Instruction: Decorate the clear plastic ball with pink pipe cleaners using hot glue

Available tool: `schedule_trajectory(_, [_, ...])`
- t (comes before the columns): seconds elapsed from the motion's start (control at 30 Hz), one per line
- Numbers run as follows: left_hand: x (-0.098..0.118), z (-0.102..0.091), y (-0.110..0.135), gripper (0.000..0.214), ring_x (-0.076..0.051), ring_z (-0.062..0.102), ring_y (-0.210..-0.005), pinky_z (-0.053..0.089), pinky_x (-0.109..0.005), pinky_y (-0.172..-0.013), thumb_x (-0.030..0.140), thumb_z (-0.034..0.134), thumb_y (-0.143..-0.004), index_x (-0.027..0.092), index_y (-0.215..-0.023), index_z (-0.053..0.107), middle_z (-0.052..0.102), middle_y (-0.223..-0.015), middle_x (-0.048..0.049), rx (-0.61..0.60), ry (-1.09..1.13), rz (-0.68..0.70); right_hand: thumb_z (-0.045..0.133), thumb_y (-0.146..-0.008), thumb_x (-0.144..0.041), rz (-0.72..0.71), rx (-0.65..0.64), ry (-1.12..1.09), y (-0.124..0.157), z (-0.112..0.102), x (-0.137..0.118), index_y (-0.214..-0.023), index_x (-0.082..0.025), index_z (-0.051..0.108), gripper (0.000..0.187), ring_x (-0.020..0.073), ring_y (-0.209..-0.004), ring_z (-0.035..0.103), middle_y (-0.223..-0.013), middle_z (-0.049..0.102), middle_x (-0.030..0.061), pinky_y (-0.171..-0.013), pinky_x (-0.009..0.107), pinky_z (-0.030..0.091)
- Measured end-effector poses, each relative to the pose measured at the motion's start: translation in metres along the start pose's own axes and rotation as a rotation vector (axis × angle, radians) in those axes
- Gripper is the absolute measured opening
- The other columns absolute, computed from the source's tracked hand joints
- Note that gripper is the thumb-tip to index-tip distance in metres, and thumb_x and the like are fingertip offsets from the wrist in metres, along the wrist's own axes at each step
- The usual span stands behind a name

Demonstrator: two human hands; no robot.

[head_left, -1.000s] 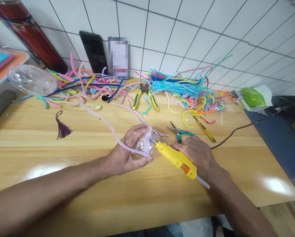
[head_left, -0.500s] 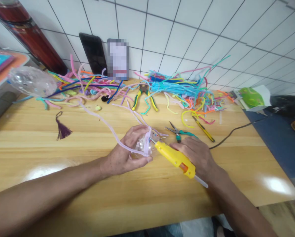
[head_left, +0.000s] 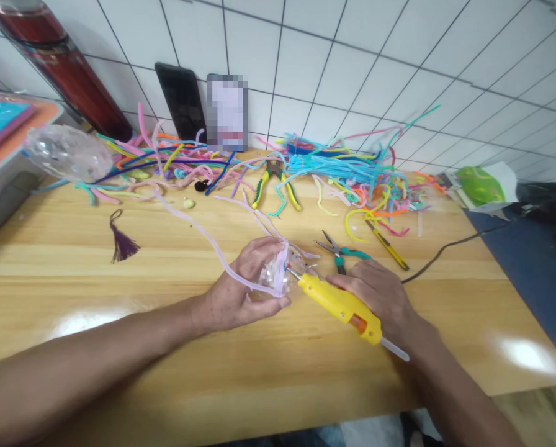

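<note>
My left hand is closed round a small clear plastic ball with a pale pink pipe cleaner wrapped over it, low on the wooden table. My right hand grips a yellow hot glue gun. Its metal nozzle touches the ball where the pink strand crosses it. A clear glue stick pokes out of the gun's back end. The gun's black cord runs off to the right.
Small teal-handled pliers and a yellow utility knife lie just beyond my right hand. Yellow-handled pliers, piles of coloured pipe cleaners, a purple tassel, a larger clear ball and two propped phones line the tiled wall.
The view has shifted slightly, and the glue gun has moved a little right and down. Both hands hold as before, nozzle still at the ball.
</note>
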State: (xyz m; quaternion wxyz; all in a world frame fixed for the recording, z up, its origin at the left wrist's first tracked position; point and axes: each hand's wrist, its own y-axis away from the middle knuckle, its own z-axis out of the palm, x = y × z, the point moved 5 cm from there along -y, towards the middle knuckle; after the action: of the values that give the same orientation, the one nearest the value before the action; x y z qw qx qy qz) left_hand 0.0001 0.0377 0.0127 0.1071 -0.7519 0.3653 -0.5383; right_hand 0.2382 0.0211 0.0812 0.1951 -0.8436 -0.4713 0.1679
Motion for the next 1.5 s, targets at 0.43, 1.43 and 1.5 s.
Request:
schedule_trajectory(0.43, [-0.002,0.001,0.001,0.086,-0.036,0.053,-0.145,0.051,-0.061,-0.118,0.033,0.084,-0.091,0.034,-0.164,0.038,0.056,-0.152,-0.0166,0.023,-0.011,0.021,0.043,-0.116,-0.037,0.019,-0.042,0.011,0.002,0.004,0.001,-0.126,-0.014,0.069,0.037,0.0226,-0.071,0.066,-0.077,0.070,0.0049,-0.070,0.037,0.048])
schedule_trajectory(1.43, [-0.001,-0.001,0.002,0.090,-0.037,0.052,-0.148,0.049,-0.064,-0.120,0.031,0.084,-0.090,0.032,-0.166,0.035,0.056,-0.153,-0.0180,-0.009,-0.063,0.029,0.044,-0.113,-0.032,0.136,0.066,0.082,0.009,0.001,0.012,-0.122,-0.021,0.070,0.030,0.0224,-0.075,0.070,-0.081,0.075,0.0055,-0.073,0.036,0.051])
schedule_trajectory(1.5, [-0.001,0.000,0.002,0.090,-0.037,0.052,-0.148,0.049,-0.064,-0.121,0.032,0.083,-0.091,0.031,-0.166,0.034,0.055,-0.153,-0.0187,-0.008,-0.059,0.036,0.046,-0.112,-0.031,0.140,0.082,0.071,0.011,0.000,0.014,-0.124,-0.022,0.070,0.028,0.0221,-0.076,0.071,-0.082,0.076,0.0049,-0.073,0.036,0.052])
